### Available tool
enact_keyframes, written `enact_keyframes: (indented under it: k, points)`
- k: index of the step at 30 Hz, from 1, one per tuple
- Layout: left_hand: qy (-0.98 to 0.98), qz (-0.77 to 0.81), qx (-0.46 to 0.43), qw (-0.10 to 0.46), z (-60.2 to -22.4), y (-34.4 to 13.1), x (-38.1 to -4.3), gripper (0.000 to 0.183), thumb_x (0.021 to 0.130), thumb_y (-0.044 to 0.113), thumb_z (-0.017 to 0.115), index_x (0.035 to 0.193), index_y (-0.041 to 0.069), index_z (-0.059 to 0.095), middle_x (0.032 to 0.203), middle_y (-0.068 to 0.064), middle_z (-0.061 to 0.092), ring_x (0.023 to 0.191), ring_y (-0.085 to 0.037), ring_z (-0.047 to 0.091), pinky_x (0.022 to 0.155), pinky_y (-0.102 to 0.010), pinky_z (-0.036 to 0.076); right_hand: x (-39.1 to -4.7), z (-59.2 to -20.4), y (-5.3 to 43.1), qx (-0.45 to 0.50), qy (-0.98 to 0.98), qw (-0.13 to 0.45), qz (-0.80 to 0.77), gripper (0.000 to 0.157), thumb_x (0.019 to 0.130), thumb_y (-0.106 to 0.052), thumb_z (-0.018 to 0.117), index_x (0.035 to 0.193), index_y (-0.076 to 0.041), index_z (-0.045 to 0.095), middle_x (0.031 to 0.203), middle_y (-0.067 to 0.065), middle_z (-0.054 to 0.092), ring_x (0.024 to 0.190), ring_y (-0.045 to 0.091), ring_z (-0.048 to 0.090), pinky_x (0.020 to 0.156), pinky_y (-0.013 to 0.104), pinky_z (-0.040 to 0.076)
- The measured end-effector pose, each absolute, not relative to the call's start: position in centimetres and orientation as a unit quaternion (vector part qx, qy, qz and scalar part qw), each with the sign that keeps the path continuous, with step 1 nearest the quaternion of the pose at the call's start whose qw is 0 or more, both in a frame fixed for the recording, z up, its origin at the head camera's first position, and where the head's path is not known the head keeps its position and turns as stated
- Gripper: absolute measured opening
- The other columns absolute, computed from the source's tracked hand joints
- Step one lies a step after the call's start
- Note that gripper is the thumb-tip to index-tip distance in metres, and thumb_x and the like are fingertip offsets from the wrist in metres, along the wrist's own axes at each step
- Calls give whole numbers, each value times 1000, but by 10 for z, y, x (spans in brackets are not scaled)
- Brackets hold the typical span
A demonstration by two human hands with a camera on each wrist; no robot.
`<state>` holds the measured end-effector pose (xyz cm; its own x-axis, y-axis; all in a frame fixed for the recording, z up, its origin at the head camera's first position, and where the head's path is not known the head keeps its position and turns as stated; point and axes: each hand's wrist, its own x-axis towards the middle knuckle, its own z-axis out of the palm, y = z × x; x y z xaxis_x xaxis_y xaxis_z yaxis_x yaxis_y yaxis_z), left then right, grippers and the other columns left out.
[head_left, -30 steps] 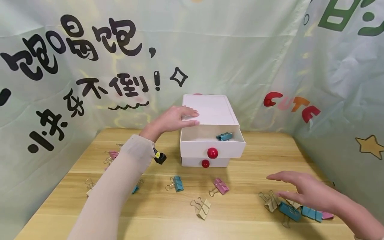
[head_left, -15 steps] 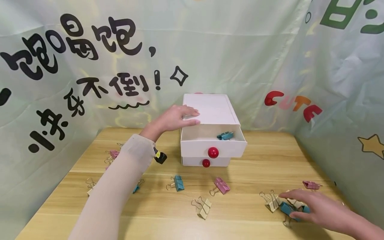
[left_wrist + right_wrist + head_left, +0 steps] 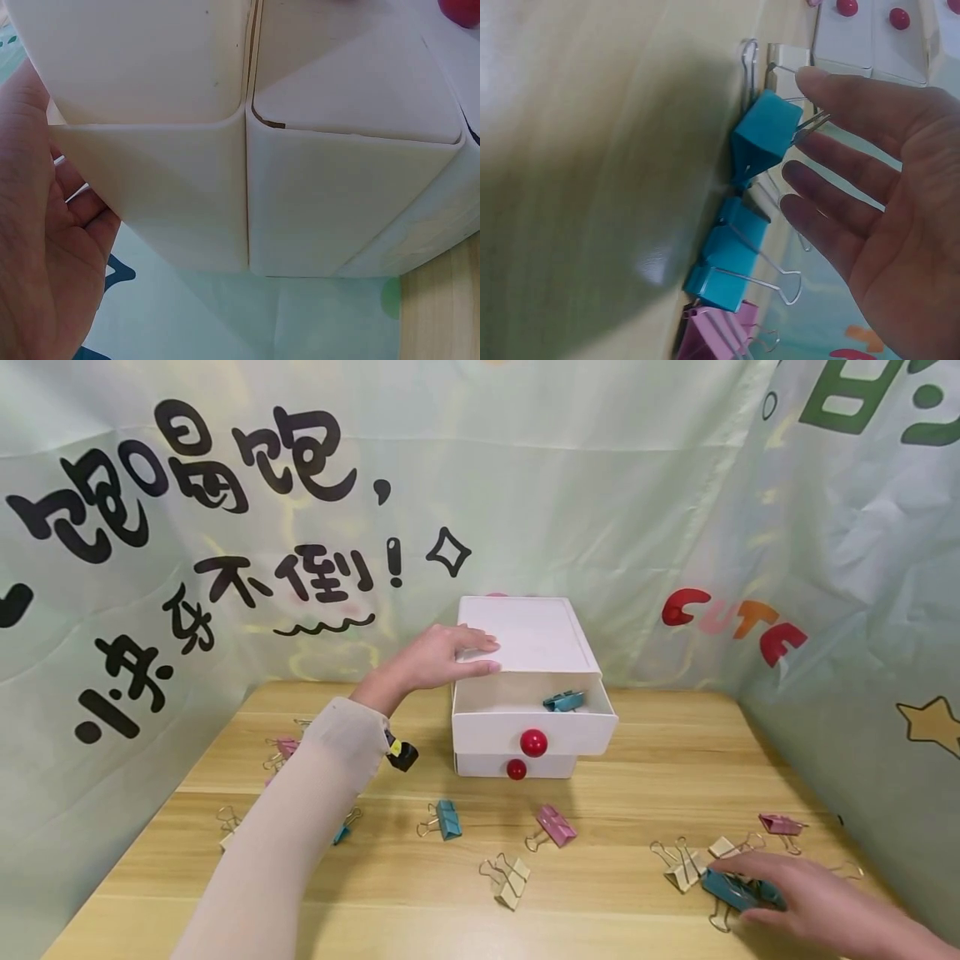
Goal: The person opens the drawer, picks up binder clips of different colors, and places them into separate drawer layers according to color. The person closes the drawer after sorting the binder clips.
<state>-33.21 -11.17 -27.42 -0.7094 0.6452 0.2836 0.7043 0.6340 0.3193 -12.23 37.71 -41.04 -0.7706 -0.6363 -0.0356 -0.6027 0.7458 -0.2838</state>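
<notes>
A white box (image 3: 525, 631) with two drawers stands at the back; its upper drawer (image 3: 487, 732) is pulled out, and a blue binder clip (image 3: 564, 701) lies inside. My left hand (image 3: 435, 657) rests on the box's top left side, its fingers lying on the lid. My right hand (image 3: 813, 893) hovers over the right-hand pile, thumb and fingers spread about a blue binder clip (image 3: 769, 127) without closing on it. Beside that one are a second blue clip (image 3: 731, 247), a pink clip (image 3: 716, 330) and a cream clip (image 3: 682, 872).
Mid-table lie a blue clip (image 3: 448, 819), a pink clip (image 3: 556, 825) and a cream clip (image 3: 512, 885). More clips, among them a pink one (image 3: 286, 747), are at the left, partly behind my sleeve (image 3: 300, 827). A printed curtain (image 3: 585, 485) hangs behind the table.
My right hand has come down and right onto the clip pile, uncovering a pink clip behind it. The left hand has stayed on the box.
</notes>
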Motion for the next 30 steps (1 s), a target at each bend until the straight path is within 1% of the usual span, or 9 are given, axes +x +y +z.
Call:
enact_keyframes:
  k: [8, 11, 13, 15, 17, 19, 21, 25, 30]
  points:
    - [-900, -211, -375, 75, -274, -111, -333, 51, 92, 54, 59, 132, 22, 64, 142, 3, 54, 134, -18, 44, 112, -40, 32, -120, -417, 382, -333, 926, 83, -155, 52, 85, -38, 74, 131, -18, 59, 116, -11, 62, 84, -5, 54, 59, 23, 47]
    - [-900, -211, -374, 76, -273, -111, -332, 50, 92, 53, 59, 131, 22, 64, 141, 2, 54, 134, -17, 45, 111, -40, 32, -121, -419, 381, -301, 939, 90, -138, 57, 82, -38, 76, 133, -21, 57, 118, -10, 62, 89, -2, 57, 64, 36, 49]
    - [-900, -212, -374, 75, -273, -111, -332, 50, 92, 54, 60, 131, 22, 64, 141, 3, 54, 133, -17, 45, 111, -40, 33, -121, -420, 380, -292, 946, 77, -115, 59, 80, -35, 79, 134, -24, 57, 119, -8, 62, 93, 0, 58, 65, 37, 49]
    - [-899, -213, -374, 75, -273, -111, -332, 51, 92, 54, 60, 131, 22, 64, 141, 2, 54, 133, -17, 45, 111, -39, 33, -121, -422, 379, -300, 945, 66, -115, 62, 78, -26, 81, 135, -24, 56, 119, -6, 62, 91, -1, 57, 64, 34, 47]
    - [-899, -213, -375, 74, -274, -111, -332, 51, 92, 54, 60, 131, 22, 65, 141, 2, 54, 133, -17, 45, 111, -39, 33, -122, -424, 377, -322, 939, 44, -110, 65, 76, -17, 82, 135, -23, 56, 117, -5, 60, 84, -4, 54, 59, 24, 42]
    - [-899, -213, -376, 75, -274, -111, -332, 51, 92, 55, 60, 131, 22, 65, 141, 2, 54, 133, -17, 45, 111, -39, 33, -123, -426, 375, -347, 932, 19, -101, 68, 74, -11, 83, 135, -22, 56, 115, -4, 59, 81, -4, 52, 55, 19, 40]
    - [-899, -210, -377, 75, -274, -111, -333, 51, 92, 55, 60, 131, 22, 64, 141, 2, 54, 133, -17, 45, 111, -39, 33, -123, -428, 374, -355, 931, 8, -89, 71, 72, -9, 83, 136, -24, 55, 116, -4, 57, 83, -3, 54, 55, 19, 40]
    - [-901, -207, -375, 74, -275, -111, -333, 52, 92, 55, 59, 132, 23, 64, 142, 2, 54, 133, -17, 45, 111, -39, 33, -123, -431, 373, -360, 930, -28, -64, 73, 67, -9, 85, 133, -25, 57, 120, -5, 59, 97, 4, 59, 60, 21, 47]
    - [-902, -208, -372, 71, -274, -111, -332, 51, 92, 54, 59, 132, 23, 64, 141, 2, 54, 134, -17, 45, 111, -40, 33, -126, -431, 370, -353, 932, -33, -72, 66, 70, -17, 86, 131, -25, 59, 119, -6, 61, 102, 8, 59, 66, 23, 50]
